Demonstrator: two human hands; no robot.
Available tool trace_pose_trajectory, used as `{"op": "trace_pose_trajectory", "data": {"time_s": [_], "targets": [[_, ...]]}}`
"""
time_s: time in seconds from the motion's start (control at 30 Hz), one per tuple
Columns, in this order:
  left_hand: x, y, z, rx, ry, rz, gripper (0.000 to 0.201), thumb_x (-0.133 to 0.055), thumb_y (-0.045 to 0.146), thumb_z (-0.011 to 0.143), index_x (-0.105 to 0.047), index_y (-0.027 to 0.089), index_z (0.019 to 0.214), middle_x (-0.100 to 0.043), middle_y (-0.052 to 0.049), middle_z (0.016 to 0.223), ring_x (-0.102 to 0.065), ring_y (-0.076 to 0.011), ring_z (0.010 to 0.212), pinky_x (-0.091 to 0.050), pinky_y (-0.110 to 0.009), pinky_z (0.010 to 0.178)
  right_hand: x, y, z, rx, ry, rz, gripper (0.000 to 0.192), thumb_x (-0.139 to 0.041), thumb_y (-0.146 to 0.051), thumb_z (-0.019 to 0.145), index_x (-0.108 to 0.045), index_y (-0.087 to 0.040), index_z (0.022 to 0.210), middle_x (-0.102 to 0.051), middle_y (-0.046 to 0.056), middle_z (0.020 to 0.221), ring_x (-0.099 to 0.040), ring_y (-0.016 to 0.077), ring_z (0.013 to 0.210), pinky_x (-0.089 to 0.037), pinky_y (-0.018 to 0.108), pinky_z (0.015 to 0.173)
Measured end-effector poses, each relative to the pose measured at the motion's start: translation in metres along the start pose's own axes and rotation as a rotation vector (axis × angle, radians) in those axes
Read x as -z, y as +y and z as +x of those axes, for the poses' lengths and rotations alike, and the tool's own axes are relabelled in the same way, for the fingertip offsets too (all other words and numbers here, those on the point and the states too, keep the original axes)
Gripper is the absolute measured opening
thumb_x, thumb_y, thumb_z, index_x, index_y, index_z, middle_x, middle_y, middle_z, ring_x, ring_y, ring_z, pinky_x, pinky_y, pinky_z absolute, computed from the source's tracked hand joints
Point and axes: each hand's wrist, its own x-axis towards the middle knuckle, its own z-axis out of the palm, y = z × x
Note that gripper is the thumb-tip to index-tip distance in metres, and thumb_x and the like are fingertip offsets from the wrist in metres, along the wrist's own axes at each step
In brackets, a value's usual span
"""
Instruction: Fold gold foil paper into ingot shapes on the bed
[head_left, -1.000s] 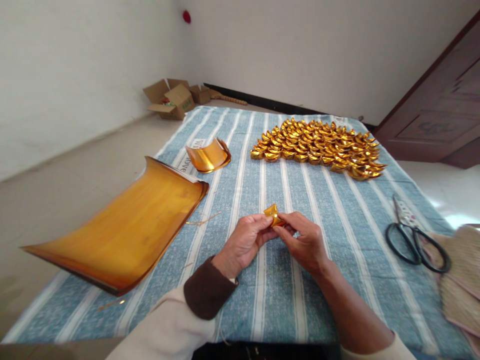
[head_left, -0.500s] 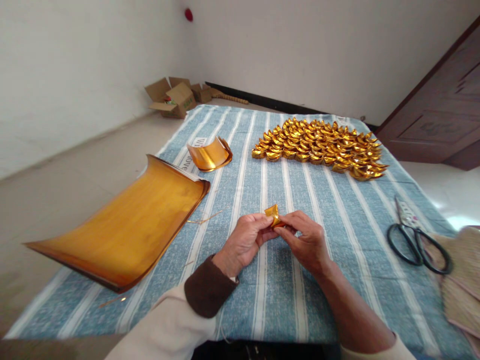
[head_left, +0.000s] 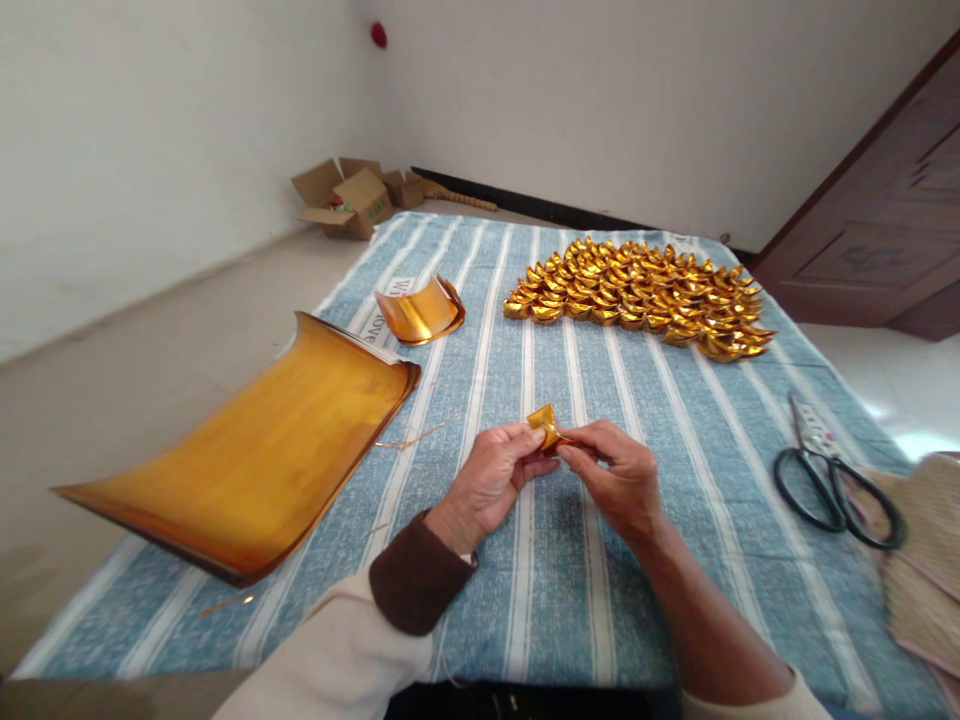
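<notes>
Two hands above striped cloth (head_left: 465, 620): L hand (head_left: 484, 492), fingers pinched on 1 folded gold paper (head_left: 541, 421); R hand (head_left: 624, 482), fingers nipping its R side. 1 pr. scissors (head_left: 811, 430), R; 1 lg. sheet stack (head_left: 247, 460), L. Beyond: 1 sm. curled stack (head_left: 420, 310); gold boats (head_left: 630, 290), uncountable; 1 open box (head_left: 366, 205) on floor.

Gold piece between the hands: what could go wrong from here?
1. The gold piece is pinched in the fingertips of the left hand and right hand; an uneven pull might crease or tear it.
2. The large sheets appear to overhang the left edge of the cloth, so a bump could slide them off.
</notes>
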Motion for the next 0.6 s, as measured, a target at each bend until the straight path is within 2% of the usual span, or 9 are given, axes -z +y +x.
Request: {"op": "trace_pose_trajectory", "data": {"time_s": [0.1, 0.23, 0.33, 0.43, 0.6], "targets": [[-0.002, 0.004, 0.0, 0.044, -0.029, -0.065, 0.014, -0.072, 0.017, 0.08, -0.072, 0.006, 0.088, -0.072, -0.014, 0.096, -0.068, -0.0171, 0.084, -0.055, -0.027, 0.079, 0.002, -0.003, 0.001, -0.045, 0.032, 0.048, 0.014, -0.071, -0.025, 0.08, -0.072, -0.022, 0.093, -0.067, 0.0, 0.078, -0.06, 0.0124, 0.064, -0.052, 0.027, 0.058], [-0.004, 0.009, -0.001, 0.095, -0.027, -0.141, 0.012, -0.063, 0.013, 0.087, -0.072, 0.008, 0.093, -0.073, -0.013, 0.096, -0.07, -0.0169, 0.084, -0.056, -0.027, 0.078, 0.005, -0.004, 0.003, -0.071, 0.098, 0.064, 0.01, -0.071, -0.029, 0.079, -0.071, -0.021, 0.085, -0.063, -0.001, 0.071, -0.057, 0.0114, 0.059, -0.05, 0.026, 0.053], [-0.004, 0.008, 0.0, 0.098, -0.022, -0.147, 0.013, -0.061, 0.013, 0.088, -0.072, 0.008, 0.092, -0.073, -0.012, 0.097, -0.069, -0.0172, 0.085, -0.055, -0.028, 0.078, 0.005, -0.004, 0.003, -0.072, 0.109, 0.058, 0.012, -0.073, -0.03, 0.077, -0.07, -0.021, 0.084, -0.064, 0.0, 0.076, -0.058, 0.0117, 0.062, -0.051, 0.027, 0.055], [-0.005, 0.005, 0.0, 0.048, -0.019, -0.11, 0.012, -0.066, 0.017, 0.085, -0.073, 0.009, 0.091, -0.073, -0.012, 0.096, -0.068, -0.0175, 0.087, -0.054, -0.028, 0.08, 0.002, -0.003, 0.002, -0.095, 0.073, 0.052, 0.014, -0.073, -0.031, 0.077, -0.071, -0.022, 0.087, -0.065, 0.001, 0.079, -0.058, 0.0121, 0.064, -0.052, 0.028, 0.058], [-0.011, 0.002, -0.002, -0.141, 0.017, 0.055, 0.017, -0.076, 0.025, 0.076, -0.074, 0.01, 0.083, -0.072, -0.009, 0.089, -0.065, -0.0168, 0.086, -0.049, -0.027, 0.082, -0.006, -0.001, -0.001, -0.257, 0.037, 0.2, 0.024, -0.074, -0.035, 0.076, -0.071, -0.021, 0.095, -0.066, -0.001, 0.072, -0.059, 0.0116, 0.056, -0.052, 0.026, 0.052]]}}
